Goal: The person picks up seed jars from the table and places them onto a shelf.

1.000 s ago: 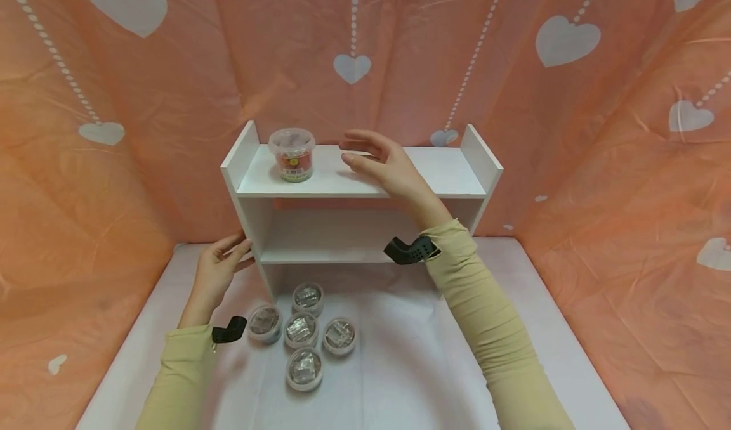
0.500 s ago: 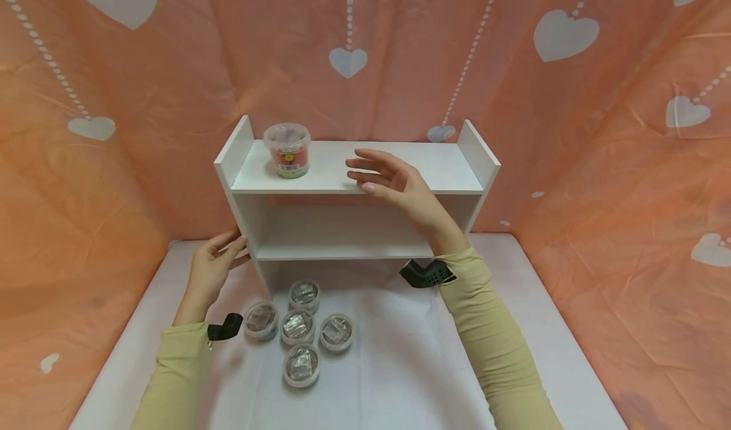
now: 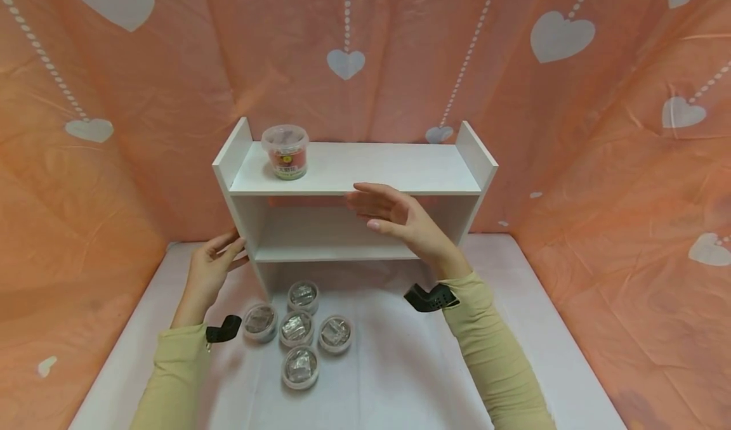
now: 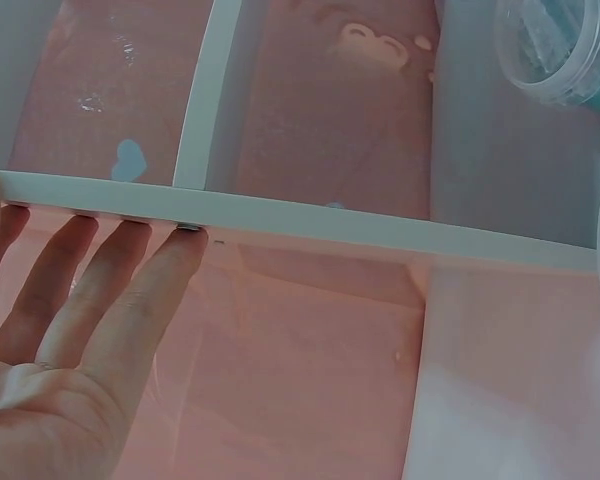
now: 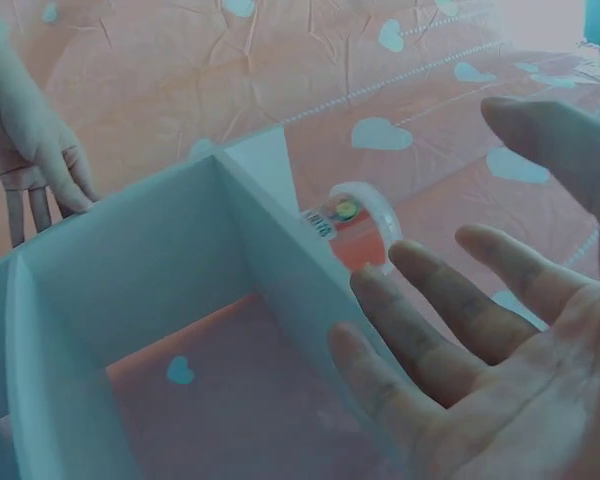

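Head view: five clear tubs [image 3: 296, 328] with silvery packets stand clustered upon the table [image 3: 400, 385], before the shelf's lower left corner. The right hand [image 3: 408, 224] hangs before the middle opening, fingers extended and slightly apart, thumb well away. Farther left, the left hand [image 3: 208, 271] touches the left side panel [image 3: 244, 217] of the white shelf [image 3: 354, 194], its straight fingers a little apart. On the top board [image 3: 377, 163], near its left edge, one red-labelled tub [image 3: 288, 160] stands upright; behind hangs an orange, heart-patterned curtain [image 3: 400, 49].

right grip [image 3: 408, 222] lower, farther from the tub [image 3: 288, 162]
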A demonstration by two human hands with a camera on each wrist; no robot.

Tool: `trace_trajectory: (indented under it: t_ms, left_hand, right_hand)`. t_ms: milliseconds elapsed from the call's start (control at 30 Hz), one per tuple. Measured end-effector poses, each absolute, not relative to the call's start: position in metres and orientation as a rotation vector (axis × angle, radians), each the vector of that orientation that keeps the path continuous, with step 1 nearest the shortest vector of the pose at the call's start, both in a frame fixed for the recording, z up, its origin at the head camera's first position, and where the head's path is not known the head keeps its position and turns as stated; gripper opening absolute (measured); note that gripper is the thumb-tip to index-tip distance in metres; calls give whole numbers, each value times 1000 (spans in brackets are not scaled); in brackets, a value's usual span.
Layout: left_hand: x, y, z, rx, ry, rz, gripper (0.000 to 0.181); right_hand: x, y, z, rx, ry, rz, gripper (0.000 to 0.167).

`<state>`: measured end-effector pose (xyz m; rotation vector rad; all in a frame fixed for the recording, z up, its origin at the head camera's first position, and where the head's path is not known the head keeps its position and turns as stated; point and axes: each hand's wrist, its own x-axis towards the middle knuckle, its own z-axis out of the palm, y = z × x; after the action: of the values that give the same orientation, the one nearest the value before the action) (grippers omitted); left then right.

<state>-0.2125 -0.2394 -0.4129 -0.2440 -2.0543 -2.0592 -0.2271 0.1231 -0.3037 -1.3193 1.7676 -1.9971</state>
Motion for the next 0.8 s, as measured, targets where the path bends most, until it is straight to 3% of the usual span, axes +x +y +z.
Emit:
trace_trajectory:
  t_ms: [800]
  left_hand:
    - [-212,-240,-413,-248,-2091,-2033,53]
  right_hand:
    - [-228,137,-394,-1127,1706,-1945,66]
